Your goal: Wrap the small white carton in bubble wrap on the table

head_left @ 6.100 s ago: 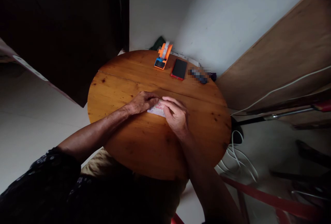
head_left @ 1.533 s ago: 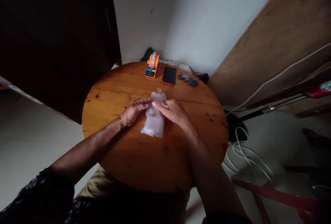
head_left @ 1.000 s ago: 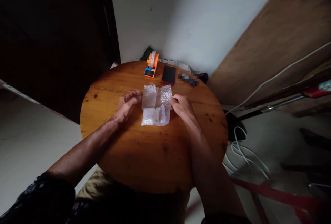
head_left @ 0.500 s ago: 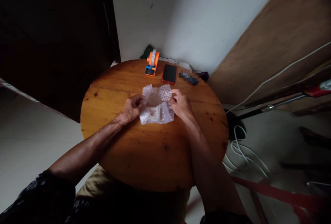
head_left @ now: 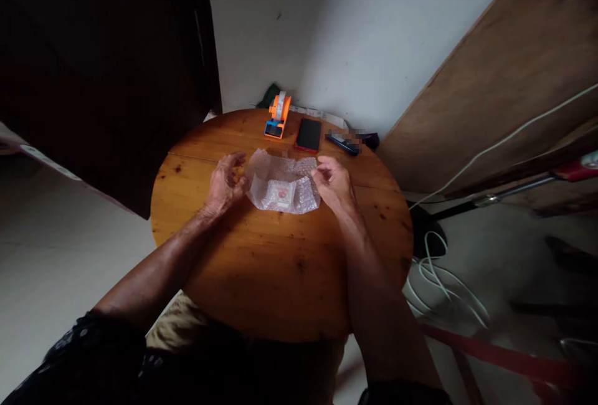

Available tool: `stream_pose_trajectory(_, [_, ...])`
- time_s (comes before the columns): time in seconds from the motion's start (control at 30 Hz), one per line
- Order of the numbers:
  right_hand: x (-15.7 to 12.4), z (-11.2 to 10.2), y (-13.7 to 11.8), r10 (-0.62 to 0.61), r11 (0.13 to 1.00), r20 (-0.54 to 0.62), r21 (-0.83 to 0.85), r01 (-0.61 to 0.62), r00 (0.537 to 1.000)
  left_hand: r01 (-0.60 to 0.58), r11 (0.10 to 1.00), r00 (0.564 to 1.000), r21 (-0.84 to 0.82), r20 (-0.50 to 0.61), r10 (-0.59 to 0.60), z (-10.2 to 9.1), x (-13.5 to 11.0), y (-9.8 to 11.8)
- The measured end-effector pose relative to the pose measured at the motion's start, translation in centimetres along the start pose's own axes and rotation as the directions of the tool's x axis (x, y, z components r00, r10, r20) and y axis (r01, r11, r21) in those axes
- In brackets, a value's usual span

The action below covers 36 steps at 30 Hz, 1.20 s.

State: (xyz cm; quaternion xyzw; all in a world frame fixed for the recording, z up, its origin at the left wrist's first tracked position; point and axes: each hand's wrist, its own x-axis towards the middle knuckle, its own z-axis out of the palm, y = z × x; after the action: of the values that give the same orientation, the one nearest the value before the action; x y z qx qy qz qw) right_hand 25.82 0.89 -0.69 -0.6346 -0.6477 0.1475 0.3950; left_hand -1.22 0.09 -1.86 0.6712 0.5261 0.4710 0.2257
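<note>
A sheet of bubble wrap (head_left: 306, 198) lies spread on the round wooden table, its edges curled up. On it rests a small pale packet (head_left: 281, 194) with a reddish mark; what it contains I cannot make out. My left hand (head_left: 226, 185) is beside the wrap's left edge, fingers curved and apart, holding nothing. At the right edge, my right hand (head_left: 335, 185) is open, thumb and fingers parted. Its thumb is close to the wrap; whether they touch I cannot tell.
An orange tape dispenser (head_left: 279, 116) stands at the table's back, left of a dark phone-like device (head_left: 309, 134) with red edges. Right of that lies a dark, partly blurred object (head_left: 344, 142). A white cable (head_left: 434, 274) loops on the floor at right.
Both hands have let go of the bubble wrap, the left moving away to the left. The wrap has spread wider, and the packet shows more fully near its middle.
</note>
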Motion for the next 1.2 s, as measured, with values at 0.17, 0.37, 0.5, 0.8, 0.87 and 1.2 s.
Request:
stream_pose_trajectory(0.17, [-0.7, -0.1, -1.7, -0.048, 0.950, 0.257, 0.309, -0.035, 0.965, -0.297, 0.955, 0.931, -0.024, 0.214, 0.295, -0.1, -0.9, 0.9])
stream_pose_trajectory(0.37, [-1.1, -1.9, -2.8, -0.111, 0.928, 0.459, 0.366, -0.074, 0.882, 0.024, 0.995, 0.966, -0.099, 0.257, 0.003, -0.2, -0.9, 1.8])
stream_pose_trajectory(0.5, [-2.1, -3.6, -5.0, -0.258, 0.899, 0.874, 0.373, -0.231, 0.411, 0.156, 0.969, 0.922, -0.193, 0.380, -0.073, -2.0, -0.5, 2.5])
stream_pose_trajectory(0.8, [-1.5, -3.1, -3.9, -0.119, 0.947, 0.881, 0.239, -0.213, 0.459, 0.218, 0.970, 0.763, -0.108, 0.639, -0.100, -2.6, -0.4, 2.6])
stream_pose_trajectory(0.87, [-1.2, -3.2, -3.5, -0.138, 0.942, 0.722, 0.307, -0.135, 0.678, 0.134, 0.986, 0.848, -0.097, 0.527, -0.063, -1.8, -0.6, 2.3])
stream_pose_trajectory(1.2, [-2.6, -0.3, -4.7, -0.246, 0.960, 0.547, 0.025, 0.278, 0.800, -0.199, 0.965, 0.777, 0.172, 0.627, 0.049, 0.7, -1.6, 1.6])
